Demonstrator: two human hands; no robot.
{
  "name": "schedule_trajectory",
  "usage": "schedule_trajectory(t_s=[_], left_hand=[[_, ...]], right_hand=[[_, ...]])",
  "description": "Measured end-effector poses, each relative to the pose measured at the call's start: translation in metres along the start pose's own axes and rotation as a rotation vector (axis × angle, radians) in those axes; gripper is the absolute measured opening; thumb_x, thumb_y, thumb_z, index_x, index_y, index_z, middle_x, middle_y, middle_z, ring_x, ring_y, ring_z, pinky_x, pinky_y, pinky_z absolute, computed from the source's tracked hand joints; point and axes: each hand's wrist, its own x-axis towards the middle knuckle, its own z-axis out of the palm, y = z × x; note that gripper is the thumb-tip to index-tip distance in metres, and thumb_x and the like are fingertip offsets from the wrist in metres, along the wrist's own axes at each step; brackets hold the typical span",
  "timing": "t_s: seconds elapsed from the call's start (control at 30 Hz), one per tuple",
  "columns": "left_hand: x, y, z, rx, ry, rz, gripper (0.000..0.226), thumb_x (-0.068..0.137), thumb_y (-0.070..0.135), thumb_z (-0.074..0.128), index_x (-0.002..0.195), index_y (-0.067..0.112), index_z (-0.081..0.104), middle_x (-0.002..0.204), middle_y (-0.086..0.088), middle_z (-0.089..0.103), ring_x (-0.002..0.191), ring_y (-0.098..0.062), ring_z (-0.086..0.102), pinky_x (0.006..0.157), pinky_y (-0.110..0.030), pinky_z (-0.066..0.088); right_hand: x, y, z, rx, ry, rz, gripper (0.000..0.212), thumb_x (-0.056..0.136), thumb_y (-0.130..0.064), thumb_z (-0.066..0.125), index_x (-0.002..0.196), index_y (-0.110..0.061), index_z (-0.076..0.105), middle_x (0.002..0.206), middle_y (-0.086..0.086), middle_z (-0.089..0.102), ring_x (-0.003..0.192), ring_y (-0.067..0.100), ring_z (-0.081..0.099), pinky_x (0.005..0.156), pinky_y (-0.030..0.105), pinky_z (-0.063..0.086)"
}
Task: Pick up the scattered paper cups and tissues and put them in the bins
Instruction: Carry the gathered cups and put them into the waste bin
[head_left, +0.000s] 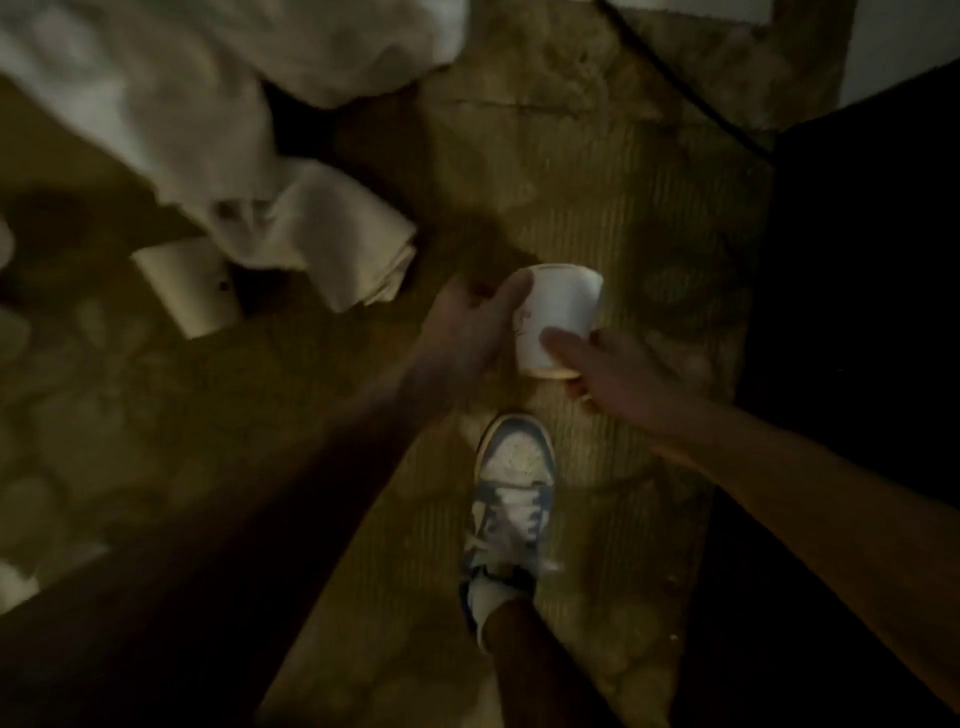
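One paper cup (561, 312), white, is off the floor and held between both hands above the middle of the patterned carpet (623, 182), just beyond the toe of a blue-and-white shoe (514, 478). Left hand (467, 327): wrapped round the cup's left wall, thumb lying along the upper rim, remaining fingers hidden behind the cup. Right hand (618, 374): thumb pressed flat on the cup's near wall, fingers curled under its lower rim; whether a second cup is nested there cannot be told through the blur. Both sets of fingers are therefore clamped on the cup, neither spread free. Items remaining on the floor, toward the left edge of the carpet: one pale crumpled sheet (337, 234), tissue or cloth, not determinable; one pale boxy object (187, 291) just beside it, possibly a fallen cup, too dim to confirm; one small white scrap (15, 582) at the lower left edge. Other entries: white bedding (156, 78) hanging in at the top left corner; a dark cable (675, 78) crossing the carpet's far end; dark furniture (857, 260) along the right edge. Bins: none in view. Progress, as judged: one cup in hand but not yet binned; several pale pieces appear left to collect, so the task seems far from finished.
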Motion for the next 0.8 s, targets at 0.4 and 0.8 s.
schedule_trajectory(t_s=[0.4, 0.8], left_hand=[[-0.184, -0.109, -0.219, -0.285, 0.497, 0.046, 0.082, 0.067, 0.060, 0.080, 0.130, 0.014, 0.055, 0.123, -0.003, 0.062, 0.114, -0.023, 0.059, 0.096, -0.040, 0.051], [-0.154, -0.221, -0.327, -0.211, 0.574, -0.045, 0.068, 0.060, 0.072, 0.076, 0.105, 0.034, 0.042, 0.087, 0.020, 0.046, 0.076, 0.002, 0.047, 0.050, -0.018, 0.038]], right_hand=[[-0.174, -0.057, 0.258, -0.453, -0.392, -0.200, 0.029, 0.089, -0.059, 0.057, 0.088, -0.030, 0.063, 0.066, -0.021, 0.065, 0.060, -0.005, 0.060, 0.056, 0.024, 0.047], [-0.026, -0.115, 0.337, -0.437, 0.017, -0.124, 0.052, 0.094, -0.052, 0.055, 0.127, -0.011, 0.055, 0.115, 0.008, 0.062, 0.096, 0.023, 0.063, 0.087, 0.040, 0.053]])
